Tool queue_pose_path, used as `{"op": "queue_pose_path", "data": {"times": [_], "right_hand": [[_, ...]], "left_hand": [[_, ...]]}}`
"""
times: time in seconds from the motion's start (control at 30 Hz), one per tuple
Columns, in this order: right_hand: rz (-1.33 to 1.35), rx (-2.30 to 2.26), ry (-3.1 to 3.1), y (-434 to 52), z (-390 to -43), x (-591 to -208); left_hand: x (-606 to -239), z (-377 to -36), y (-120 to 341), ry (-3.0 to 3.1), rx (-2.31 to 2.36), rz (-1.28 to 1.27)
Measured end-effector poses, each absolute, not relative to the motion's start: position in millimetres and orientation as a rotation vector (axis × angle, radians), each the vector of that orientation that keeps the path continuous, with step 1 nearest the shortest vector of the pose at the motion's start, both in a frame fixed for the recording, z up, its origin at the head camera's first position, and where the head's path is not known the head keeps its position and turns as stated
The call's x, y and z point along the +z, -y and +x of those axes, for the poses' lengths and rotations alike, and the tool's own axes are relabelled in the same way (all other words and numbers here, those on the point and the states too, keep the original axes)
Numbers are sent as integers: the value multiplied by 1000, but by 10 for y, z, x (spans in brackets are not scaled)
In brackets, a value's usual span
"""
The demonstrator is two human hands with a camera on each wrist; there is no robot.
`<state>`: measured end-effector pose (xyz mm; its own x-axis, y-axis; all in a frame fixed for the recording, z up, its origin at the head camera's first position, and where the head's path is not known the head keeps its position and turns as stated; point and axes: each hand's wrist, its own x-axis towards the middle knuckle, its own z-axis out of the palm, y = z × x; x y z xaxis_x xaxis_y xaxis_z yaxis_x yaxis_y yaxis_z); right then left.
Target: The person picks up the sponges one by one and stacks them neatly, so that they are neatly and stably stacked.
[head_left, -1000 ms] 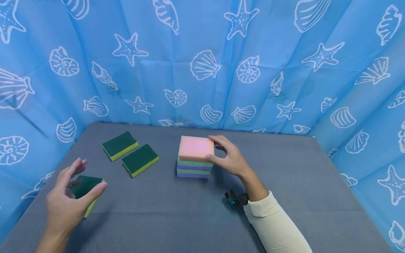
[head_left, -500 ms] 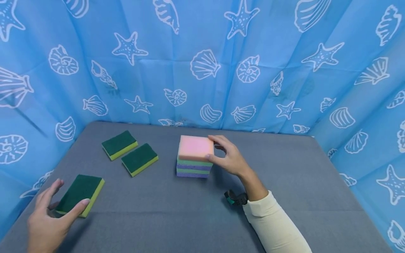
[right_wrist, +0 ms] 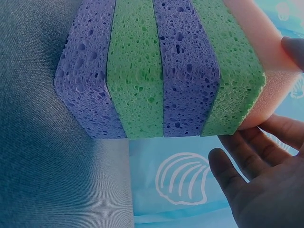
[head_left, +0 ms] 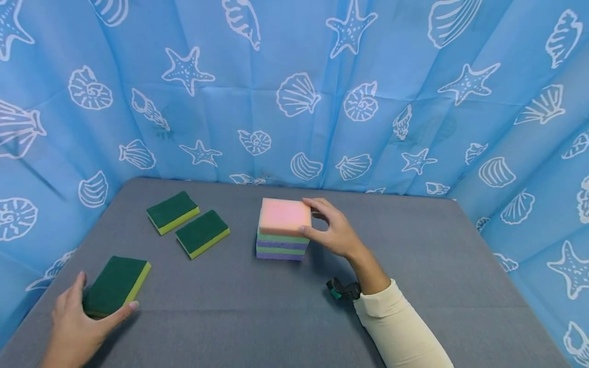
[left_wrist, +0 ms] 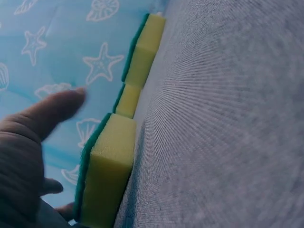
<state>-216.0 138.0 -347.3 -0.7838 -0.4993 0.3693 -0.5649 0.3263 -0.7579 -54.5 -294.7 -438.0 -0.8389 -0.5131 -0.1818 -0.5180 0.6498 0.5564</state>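
Observation:
My right hand [head_left: 333,229] pinches the pink sponge [head_left: 284,214] by its right side, thumb at the front and fingers at the back. Below it is a neat stack of green and purple sponges; in the right wrist view the purple sponge [right_wrist: 185,66] and green sponge [right_wrist: 135,71] show their pores, layers alternating. Around the near left end of a green-and-yellow scrub sponge [head_left: 117,283] is my left hand [head_left: 75,322], thumb and fingers spread apart. In the left wrist view the thumb [left_wrist: 57,111] stands off this scrub sponge [left_wrist: 107,166], whose green side faces up.
Two more scrub sponges lie farther back on the left, one scrub sponge [head_left: 172,210] behind the other scrub sponge [head_left: 202,232]. A grey cloth [head_left: 221,327] covers the table. Blue curtains [head_left: 257,102] with shell prints enclose the back and sides.
My left hand has drawn left and toward me from over the near scrub sponge, uncovering more of it. The right hand stays on the pink sponge, and the stack has not moved.

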Motion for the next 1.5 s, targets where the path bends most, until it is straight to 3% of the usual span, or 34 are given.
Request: {"op": "queue_pose_path", "data": {"times": [0.33,0.73,1.2,1.5], "right_hand": [[1002,1479,2500,-1390,-2150,-3452],[994,1464,2508,-1394,-2144,-3447],[993,1447,2509,-1389,-2138,-3442],[997,1439,2505,-1381,-2143,-3450]], "left_hand": [[-4461,-522,2951,-2856,752,-1019],[-4364,-462,2906,-2882,1035,-1155],[-4854,-550,3201,-2993,1375,-1133],[-4802,-569,3168,-3069,1345,-1015]]}}
